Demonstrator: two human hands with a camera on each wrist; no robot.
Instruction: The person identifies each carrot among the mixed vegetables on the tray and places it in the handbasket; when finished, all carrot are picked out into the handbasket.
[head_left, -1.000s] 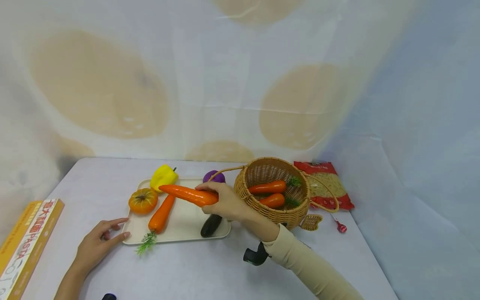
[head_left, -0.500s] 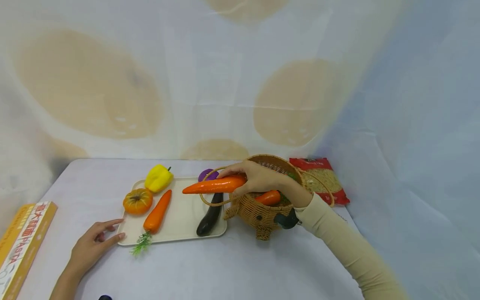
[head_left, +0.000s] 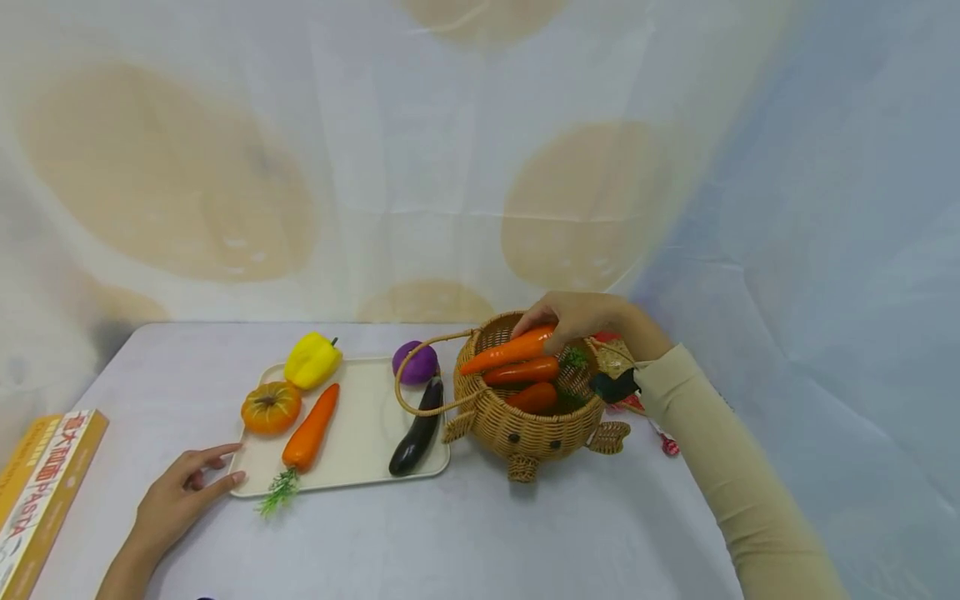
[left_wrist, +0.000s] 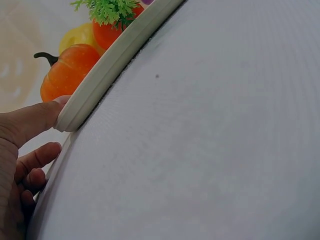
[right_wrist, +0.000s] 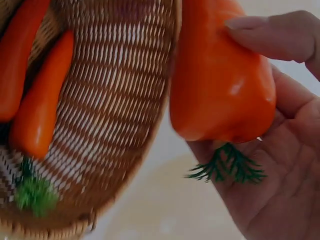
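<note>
My right hand [head_left: 581,317] grips an orange carrot [head_left: 504,350] by its thick end, thumb on one side and fingers on the other. In the head view this carrot overlaps the wicker basket [head_left: 495,417]; in the right wrist view its green leaves [right_wrist: 227,162] show beside the palm. Two more carrots [right_wrist: 40,110] lie inside the basket. My left hand [head_left: 174,497] touches the left edge of a cream tray [head_left: 360,425] with thumb and forefinger. On the tray are a small pumpkin [head_left: 271,407], a yellow bell pepper [head_left: 312,360], another carrot [head_left: 311,429], an eggplant [head_left: 417,433] and a purple round vegetable [head_left: 415,363].
The basket's loop handle [head_left: 401,392] leans out over the tray's right end. Behind the right forearm, a red bag [head_left: 617,354] is partly hidden, with a red lollipop [head_left: 668,445] nearby. A yellow pasta box [head_left: 48,492] lies at the table's left.
My right hand has carried the carrot rightward from above the tray to the basket. The left hand stays at the tray's edge. The whole view has shifted slightly.
</note>
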